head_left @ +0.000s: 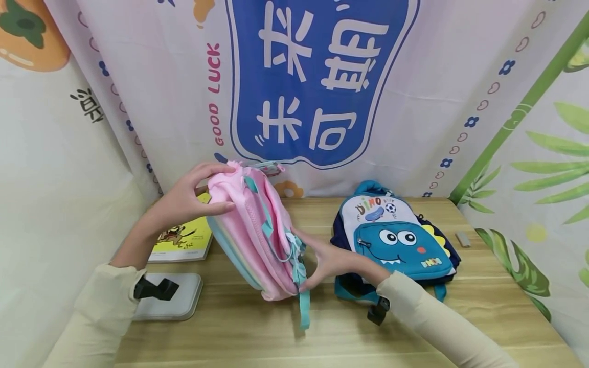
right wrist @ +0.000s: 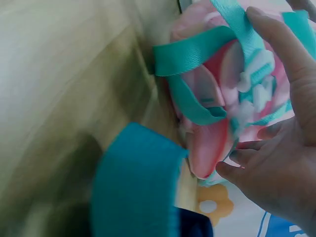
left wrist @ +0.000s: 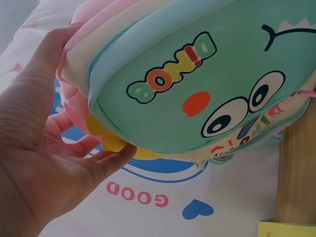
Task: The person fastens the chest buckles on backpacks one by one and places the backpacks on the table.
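A pink child's backpack (head_left: 248, 220) with teal straps stands tilted between both hands; whether its lower end touches the table cannot be told. My left hand (head_left: 195, 197) grips its upper left edge, thumb and fingers spread across the edge. In the left wrist view, that hand (left wrist: 74, 163) has fingers by the yellow spikes (left wrist: 113, 143), beside the mint dinosaur-face pocket (left wrist: 163, 113). Against the strap side is my right hand (head_left: 333, 263). In the right wrist view its extended thumb and fingers (right wrist: 291, 64) touch the back near a teal strap (right wrist: 197, 52).
A blue dinosaur backpack (head_left: 400, 240) lies right of the right hand. A yellow book (head_left: 188, 240) and a silvery flat case (head_left: 190, 296) lie behind the left forearm. A small grey object (head_left: 462, 238) is near the table's (head_left: 368, 342) right edge. Printed cloth (head_left: 414, 128) hangs behind.
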Tool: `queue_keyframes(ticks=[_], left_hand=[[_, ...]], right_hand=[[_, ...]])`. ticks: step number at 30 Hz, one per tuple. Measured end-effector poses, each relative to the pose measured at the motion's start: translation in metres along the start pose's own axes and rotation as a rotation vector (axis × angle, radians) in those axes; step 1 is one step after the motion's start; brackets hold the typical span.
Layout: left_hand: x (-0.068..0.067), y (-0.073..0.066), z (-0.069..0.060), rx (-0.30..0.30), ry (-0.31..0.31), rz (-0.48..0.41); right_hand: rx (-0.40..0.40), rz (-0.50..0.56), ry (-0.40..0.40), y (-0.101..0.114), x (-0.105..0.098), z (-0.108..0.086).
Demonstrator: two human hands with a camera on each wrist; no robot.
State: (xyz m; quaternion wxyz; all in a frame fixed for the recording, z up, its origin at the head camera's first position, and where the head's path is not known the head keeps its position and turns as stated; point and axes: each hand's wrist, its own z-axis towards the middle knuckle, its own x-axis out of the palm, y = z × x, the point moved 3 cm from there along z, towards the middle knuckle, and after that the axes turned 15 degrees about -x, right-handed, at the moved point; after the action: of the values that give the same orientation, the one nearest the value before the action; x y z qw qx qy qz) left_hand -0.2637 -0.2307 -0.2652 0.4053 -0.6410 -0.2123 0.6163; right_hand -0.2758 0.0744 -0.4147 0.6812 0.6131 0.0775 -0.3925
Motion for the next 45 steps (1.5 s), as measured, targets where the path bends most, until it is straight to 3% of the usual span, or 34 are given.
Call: queue_keyframes(ticks=[8, 22, 28, 34, 45], left_hand=[[-0.002, 0.01, -0.002, -0.004, 0.026, 0.013], [-0.009, 0.025, -0.007, -0.071, 0.067, 0.022], [-0.01, 0.034, -0.009, -0.078, 0.124, 0.018], [-0.009, 0.045, -0.012, -0.118, 0.183, 0.014], [-0.005, 0.064, -0.018, -0.153, 0.216, 0.045]], right_hand=[[-0.071, -0.019, 0.006, -0.006, 0.015, -0.002], [-0.029, -0.027, -0.002, -0.006, 0.017, -0.007], [-0.002, -0.024, 0.003, -0.005, 0.015, -0.011], [0.09, -0.066, 0.015, -0.003, 0.011, -0.017], [0.233, -0.136, 0.026, 0.003, 0.004, -0.025]])
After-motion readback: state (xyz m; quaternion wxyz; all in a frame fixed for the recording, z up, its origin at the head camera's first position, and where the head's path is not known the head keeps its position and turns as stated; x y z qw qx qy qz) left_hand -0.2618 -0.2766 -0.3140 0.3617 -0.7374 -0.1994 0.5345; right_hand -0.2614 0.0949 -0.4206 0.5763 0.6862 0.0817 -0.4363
